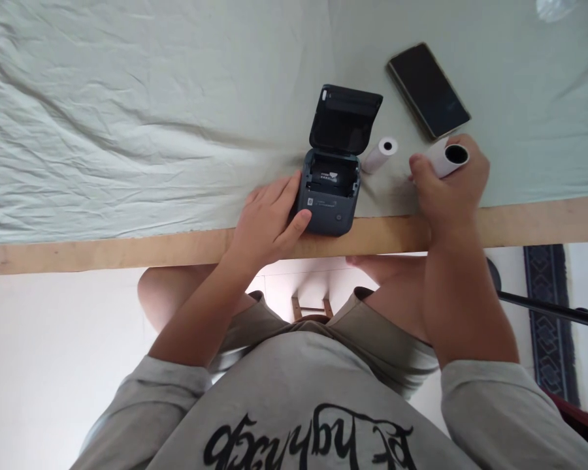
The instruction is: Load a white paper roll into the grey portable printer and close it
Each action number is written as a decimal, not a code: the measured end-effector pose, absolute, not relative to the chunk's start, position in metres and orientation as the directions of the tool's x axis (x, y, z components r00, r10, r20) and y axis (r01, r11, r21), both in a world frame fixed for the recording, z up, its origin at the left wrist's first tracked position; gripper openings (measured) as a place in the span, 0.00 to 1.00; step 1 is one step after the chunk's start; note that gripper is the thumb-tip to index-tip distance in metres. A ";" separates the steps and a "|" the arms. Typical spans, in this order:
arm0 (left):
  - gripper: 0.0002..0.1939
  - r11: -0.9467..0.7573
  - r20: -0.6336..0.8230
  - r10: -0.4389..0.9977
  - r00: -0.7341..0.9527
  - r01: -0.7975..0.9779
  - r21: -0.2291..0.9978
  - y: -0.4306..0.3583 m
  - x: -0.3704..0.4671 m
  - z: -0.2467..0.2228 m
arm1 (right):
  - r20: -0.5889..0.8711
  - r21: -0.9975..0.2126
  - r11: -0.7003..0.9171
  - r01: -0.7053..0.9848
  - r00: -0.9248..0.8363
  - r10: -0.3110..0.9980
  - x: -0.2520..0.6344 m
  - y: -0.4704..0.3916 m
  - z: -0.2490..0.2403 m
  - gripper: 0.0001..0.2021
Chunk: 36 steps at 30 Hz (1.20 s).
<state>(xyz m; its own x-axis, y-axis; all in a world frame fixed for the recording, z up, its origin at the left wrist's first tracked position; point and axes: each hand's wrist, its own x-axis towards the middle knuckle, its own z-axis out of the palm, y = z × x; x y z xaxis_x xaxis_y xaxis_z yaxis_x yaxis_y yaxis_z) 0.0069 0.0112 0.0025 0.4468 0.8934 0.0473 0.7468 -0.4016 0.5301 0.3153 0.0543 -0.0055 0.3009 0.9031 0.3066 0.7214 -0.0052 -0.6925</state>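
A dark portable label printer (329, 212) sits near the table's front edge, its lid (347, 117) raised and its paper bay exposed. Against the printer's left side rests my left hand (272, 219), fingers stretched out and thumb over the near corner; it touches the printer without wrapping round it. My right hand (453, 189) is closed round a white paper roll (441, 156) with a wide dark core, tilted so one end shows. Between the printer and that hand stands a thinner white paper roll (378, 155), leaning, with a small core hole.
Beyond my right hand lies a smartphone (430, 88) in a case, its screen dark. Pale green cloth (151, 117) with wrinkles covers the table up to a bare wooden edge (127, 253). A clear plastic object (555, 8) is at the far right, partly cut off.
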 end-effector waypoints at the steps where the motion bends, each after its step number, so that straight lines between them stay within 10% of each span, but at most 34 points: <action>1: 0.45 -0.407 0.053 0.891 0.450 0.742 0.533 0.011 0.007 0.003 | 0.332 -0.661 -0.002 0.751 0.295 0.896 0.315 0.055 -0.004 0.14; 11: 0.43 -0.407 0.043 0.890 0.455 0.747 0.525 0.012 0.006 0.001 | 0.319 -0.555 0.048 0.830 0.160 0.934 0.320 0.058 -0.003 0.21; 18: 0.46 -0.403 0.035 0.890 0.455 0.746 0.530 0.011 0.006 0.002 | 0.621 -0.452 0.397 0.799 -0.037 0.783 0.281 0.027 0.013 0.17; 24: 0.44 -0.399 0.030 0.891 0.453 0.750 0.527 0.012 0.005 0.002 | 0.435 -0.535 0.316 0.784 -0.065 0.898 0.267 0.049 -0.007 0.28; 36: 0.43 -0.387 0.022 0.894 0.447 0.749 0.538 0.011 0.006 0.003 | 0.294 -0.634 0.279 0.722 -0.108 0.950 0.271 0.042 -0.014 0.21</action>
<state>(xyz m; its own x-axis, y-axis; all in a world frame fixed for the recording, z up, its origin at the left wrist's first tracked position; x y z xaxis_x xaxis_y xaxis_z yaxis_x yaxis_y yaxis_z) 0.0061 0.0107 0.0032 0.4468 0.8943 0.0223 0.7486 -0.3875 0.5380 0.2714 0.0425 -0.0135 -0.1084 0.9495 0.2943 0.7218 0.2788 -0.6335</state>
